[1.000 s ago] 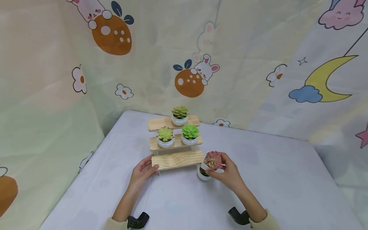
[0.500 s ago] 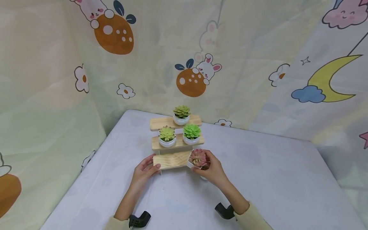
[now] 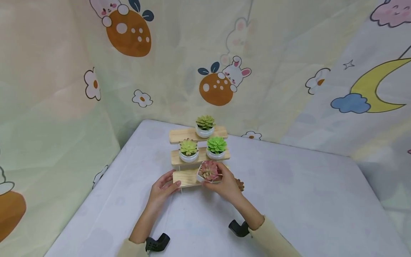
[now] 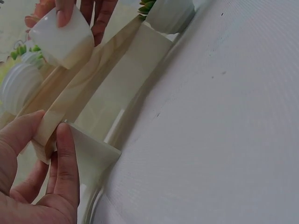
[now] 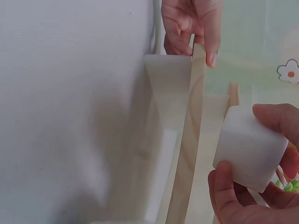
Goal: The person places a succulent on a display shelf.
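A tiered stand with light wooden boards rises in the middle of the table; its lowest board has its left end pinched by my left hand, thumb on top. My right hand grips a white angular pot with a pink succulent, tilted over the lowest board. In the left wrist view the pot appears just above that board; contact cannot be told. Two green succulents, the left one and the right one, stand in white pots on the middle board. Another green succulent sits on the top board.
Partly hidden behind my right hand is a brownish succulent; its white pot stands on the table beside the stand's right end. A white cloth covers the table, and a printed curtain hangs behind it.
My right hand has carried the pink succulent leftward, from beside the stand to over the lowest board. The left hand keeps its grip on the board's end. The head view has shifted slightly.
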Demonstrator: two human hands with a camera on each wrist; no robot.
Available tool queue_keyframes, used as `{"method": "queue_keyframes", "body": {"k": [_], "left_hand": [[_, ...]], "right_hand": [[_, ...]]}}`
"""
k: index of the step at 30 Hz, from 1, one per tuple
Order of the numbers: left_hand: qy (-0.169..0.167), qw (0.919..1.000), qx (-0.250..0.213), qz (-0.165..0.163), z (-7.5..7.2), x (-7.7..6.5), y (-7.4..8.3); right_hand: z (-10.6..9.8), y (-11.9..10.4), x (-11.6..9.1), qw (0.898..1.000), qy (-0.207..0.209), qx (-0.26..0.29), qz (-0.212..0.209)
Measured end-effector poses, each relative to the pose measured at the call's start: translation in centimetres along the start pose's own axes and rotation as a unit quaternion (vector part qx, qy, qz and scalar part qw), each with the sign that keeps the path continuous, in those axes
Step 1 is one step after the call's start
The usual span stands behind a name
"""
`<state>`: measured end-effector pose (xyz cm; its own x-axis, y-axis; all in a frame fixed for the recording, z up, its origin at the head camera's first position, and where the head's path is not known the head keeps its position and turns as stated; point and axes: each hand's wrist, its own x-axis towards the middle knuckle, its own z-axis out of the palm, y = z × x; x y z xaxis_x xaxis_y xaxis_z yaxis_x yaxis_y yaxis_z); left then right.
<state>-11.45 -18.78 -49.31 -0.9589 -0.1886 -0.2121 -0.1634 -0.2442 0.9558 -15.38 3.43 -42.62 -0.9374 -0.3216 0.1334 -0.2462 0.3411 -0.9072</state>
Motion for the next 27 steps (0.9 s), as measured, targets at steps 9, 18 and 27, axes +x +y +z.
{"method": "queue_keyframes", "body": {"k": [9, 18, 27], "left_hand": [[-0.005, 1.0, -0.003, 0.005, 0.2, 0.1, 0.1], [-0.007, 0.9999, -0.013, 0.009, 0.1, 0.1, 0.0], [-0.002, 0.9999, -0.009, 0.014, 0.1, -0.1, 0.0]], "right_hand": [[1.5, -0.3, 1.1, 1.0, -0.023, -0.016, -0.01], [2.4, -0.2, 1.2, 0.998, -0.044, -0.027, -0.037], [3.0, -0.1, 1.5, 0.997, -0.056, -0.022, -0.045]]}}
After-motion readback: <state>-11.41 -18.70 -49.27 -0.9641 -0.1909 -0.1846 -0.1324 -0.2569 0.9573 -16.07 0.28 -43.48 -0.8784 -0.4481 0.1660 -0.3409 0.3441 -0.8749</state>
